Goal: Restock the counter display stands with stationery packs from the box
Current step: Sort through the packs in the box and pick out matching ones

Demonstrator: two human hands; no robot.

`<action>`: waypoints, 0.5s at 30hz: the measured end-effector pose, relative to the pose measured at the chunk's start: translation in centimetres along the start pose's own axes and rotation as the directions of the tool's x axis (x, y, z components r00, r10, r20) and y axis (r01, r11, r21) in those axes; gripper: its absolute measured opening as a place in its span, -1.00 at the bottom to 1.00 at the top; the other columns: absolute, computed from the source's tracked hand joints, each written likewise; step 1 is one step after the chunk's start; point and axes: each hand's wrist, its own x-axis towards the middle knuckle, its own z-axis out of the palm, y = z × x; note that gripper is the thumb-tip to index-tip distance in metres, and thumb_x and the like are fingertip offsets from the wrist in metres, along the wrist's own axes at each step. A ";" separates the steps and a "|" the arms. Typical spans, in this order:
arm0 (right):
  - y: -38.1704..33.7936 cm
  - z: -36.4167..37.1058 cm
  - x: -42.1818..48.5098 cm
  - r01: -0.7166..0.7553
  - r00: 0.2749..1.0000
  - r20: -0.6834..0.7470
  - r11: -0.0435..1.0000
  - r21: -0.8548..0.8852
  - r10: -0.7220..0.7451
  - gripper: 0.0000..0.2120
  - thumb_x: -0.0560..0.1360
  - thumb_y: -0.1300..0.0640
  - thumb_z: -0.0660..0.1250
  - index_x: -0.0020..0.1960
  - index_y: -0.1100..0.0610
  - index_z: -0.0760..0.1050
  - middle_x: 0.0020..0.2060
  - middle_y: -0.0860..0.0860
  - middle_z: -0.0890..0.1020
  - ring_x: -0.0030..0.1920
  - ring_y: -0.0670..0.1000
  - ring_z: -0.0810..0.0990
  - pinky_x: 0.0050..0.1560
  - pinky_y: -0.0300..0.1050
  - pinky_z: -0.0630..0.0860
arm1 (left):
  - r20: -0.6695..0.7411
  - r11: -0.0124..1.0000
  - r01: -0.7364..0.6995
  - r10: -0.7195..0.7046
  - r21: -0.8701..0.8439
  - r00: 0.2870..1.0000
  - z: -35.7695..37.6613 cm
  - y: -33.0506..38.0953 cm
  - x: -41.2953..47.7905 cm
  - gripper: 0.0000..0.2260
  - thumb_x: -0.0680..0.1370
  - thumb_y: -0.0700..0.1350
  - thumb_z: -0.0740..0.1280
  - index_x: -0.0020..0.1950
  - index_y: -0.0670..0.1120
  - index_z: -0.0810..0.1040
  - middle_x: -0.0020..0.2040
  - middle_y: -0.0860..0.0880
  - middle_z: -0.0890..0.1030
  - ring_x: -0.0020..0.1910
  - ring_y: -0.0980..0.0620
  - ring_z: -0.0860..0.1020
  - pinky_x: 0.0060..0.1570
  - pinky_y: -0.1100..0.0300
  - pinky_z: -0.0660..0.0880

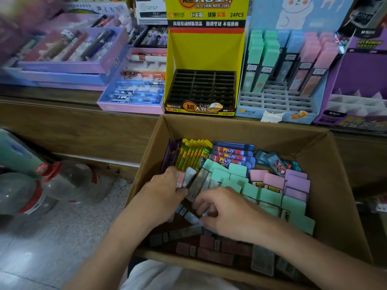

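Box (345, 185), one, below worktop (52, 92) front edge, left hand (165, 187) pinching grey packs (191, 177), right hand (230, 210) curled round blurred packs, two stands on that edge, yellow stand (205, 51), blue stand (270, 17).

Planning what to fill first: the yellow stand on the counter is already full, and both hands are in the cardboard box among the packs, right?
Not quite. The head view shows the yellow stand with its slots empty, not full. The left hand and right hand are in the cardboard box among the packs.
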 end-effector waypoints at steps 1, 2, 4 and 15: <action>-0.1 0.4 0.0 0.004 1.000 -0.008 1.000 -0.024 -0.005 -0.75 0.52 0.04 0.49 0.18 -0.09 0.58 0.01 -0.18 0.66 -0.06 -0.21 0.60 -0.13 -0.28 0.52 | -0.007 0.999 -0.012 0.011 -0.039 1.000 -0.1 -0.1 -0.5 -0.84 0.62 0.02 0.32 0.04 0.02 0.35 -0.13 0.02 0.55 -0.15 0.00 0.56 -0.22 0.08 0.44; -0.3 0.7 -0.1 0.006 1.000 -0.022 0.999 -0.051 -0.007 -0.76 0.51 0.02 0.49 0.16 -0.10 0.58 0.02 -0.18 0.65 -0.03 -0.15 0.60 -0.08 -0.19 0.55 | -0.012 0.996 -0.023 0.022 -0.084 1.000 -0.1 -0.2 -1.0 -0.85 0.63 0.01 0.30 0.04 0.01 0.35 -0.13 0.01 0.57 -0.15 -0.01 0.57 -0.21 0.05 0.47; -0.5 1.4 -0.2 0.005 0.999 -0.046 0.995 -0.101 -0.009 -0.79 0.50 0.00 0.48 0.11 -0.10 0.55 -0.01 -0.14 0.63 -0.01 -0.07 0.60 -0.03 -0.03 0.58 | -0.030 0.986 -0.033 0.028 -0.161 0.999 -0.1 -0.4 -2.1 -0.86 0.64 0.02 0.28 0.04 0.01 0.35 -0.14 0.00 0.58 -0.15 -0.02 0.58 -0.15 -0.01 0.49; -0.8 3.8 0.4 0.033 0.996 -0.075 0.961 -0.273 -0.055 -0.80 0.47 0.19 0.44 0.04 0.02 0.51 -0.03 0.02 0.65 0.03 0.10 0.64 -0.17 -0.09 0.48 | -0.171 0.919 -0.062 -0.006 -0.388 0.985 -0.3 -1.6 -4.9 -0.90 0.64 -0.03 0.32 0.02 0.10 0.40 -0.19 0.05 0.68 -0.23 0.16 0.69 -0.14 0.06 0.65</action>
